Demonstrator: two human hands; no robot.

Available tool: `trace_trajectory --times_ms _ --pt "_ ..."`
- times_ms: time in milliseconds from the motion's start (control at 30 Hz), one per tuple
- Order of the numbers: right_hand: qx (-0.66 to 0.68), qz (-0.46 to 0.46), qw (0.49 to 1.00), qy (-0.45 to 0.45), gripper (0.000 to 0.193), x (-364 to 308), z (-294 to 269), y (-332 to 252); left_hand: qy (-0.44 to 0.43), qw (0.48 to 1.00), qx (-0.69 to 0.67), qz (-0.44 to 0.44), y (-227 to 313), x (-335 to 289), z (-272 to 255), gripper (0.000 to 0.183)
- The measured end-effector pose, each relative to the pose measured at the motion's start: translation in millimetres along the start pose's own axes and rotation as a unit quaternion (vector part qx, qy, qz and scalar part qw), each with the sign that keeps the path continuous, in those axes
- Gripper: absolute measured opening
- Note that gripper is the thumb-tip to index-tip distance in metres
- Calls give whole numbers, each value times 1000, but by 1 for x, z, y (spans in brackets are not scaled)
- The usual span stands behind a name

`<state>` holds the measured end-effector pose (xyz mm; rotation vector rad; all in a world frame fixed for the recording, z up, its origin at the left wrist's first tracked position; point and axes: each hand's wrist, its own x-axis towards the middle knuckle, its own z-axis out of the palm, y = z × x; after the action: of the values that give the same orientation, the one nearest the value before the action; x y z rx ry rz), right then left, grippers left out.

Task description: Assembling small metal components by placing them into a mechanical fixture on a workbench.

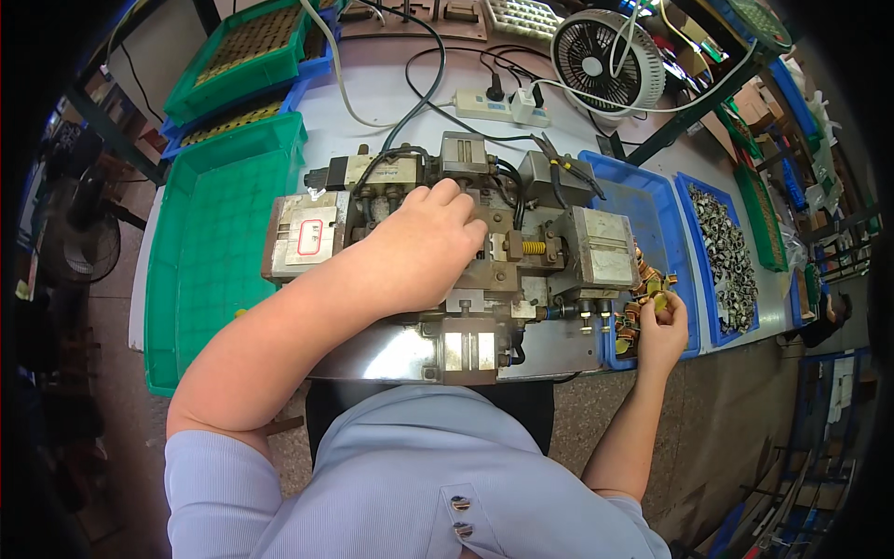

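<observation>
My left hand (430, 244) reaches over the middle of a metal clamping fixture (496, 275) with several steel blocks around its centre. Its fingers curl downward and the fingertips are hidden behind the hand, so what they grip does not show. At the right, my right hand (663, 334) pinches a small yellow-green part (660, 303) between thumb and fingers. That hand is at the near end of a blue bin (652, 200), beside a pile of small copper-and-yellow parts (626, 328). A yellow spring (534, 248) sits on the fixture, right of my left hand.
A green tray (219, 214) stands left of the fixture, with stacked trays (247, 47) of small parts behind it. Further right, another blue bin (722, 252) holds many small metal pieces. A power strip (498, 107), cables, pliers (563, 166) and a fan (607, 65) are at the back.
</observation>
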<state>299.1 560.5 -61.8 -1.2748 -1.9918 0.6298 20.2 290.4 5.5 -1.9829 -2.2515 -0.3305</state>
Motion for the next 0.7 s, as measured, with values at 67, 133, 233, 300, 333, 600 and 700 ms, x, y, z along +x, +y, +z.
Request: trace_trajectory --times_ms 67,133,233,300,333,600,700 --pt "1 1 1000 -1 35 1 1 2 -1 1000 0 1 0 0 -1 21" --pt "-1 -9 1000 5 35 3 2 6 -1 1000 -4 -1 0 1 -2 21" --pt "-4 -18 1000 12 35 3 3 9 -1 1000 -9 -2 0 1 -2 21" --pt "-2 -17 1000 9 35 2 2 6 2 1000 -11 -1 -1 0 -1 21" --pt "-1 -17 1000 8 35 1 1 5 3 1000 -12 -1 -1 0 -1 21" --pt "7 -21 1000 12 35 1 4 10 -7 1000 7 4 2 2 -5 21" --pt "1 -31 999 20 35 2 5 10 5 1000 -8 5 -1 1 -4 20"
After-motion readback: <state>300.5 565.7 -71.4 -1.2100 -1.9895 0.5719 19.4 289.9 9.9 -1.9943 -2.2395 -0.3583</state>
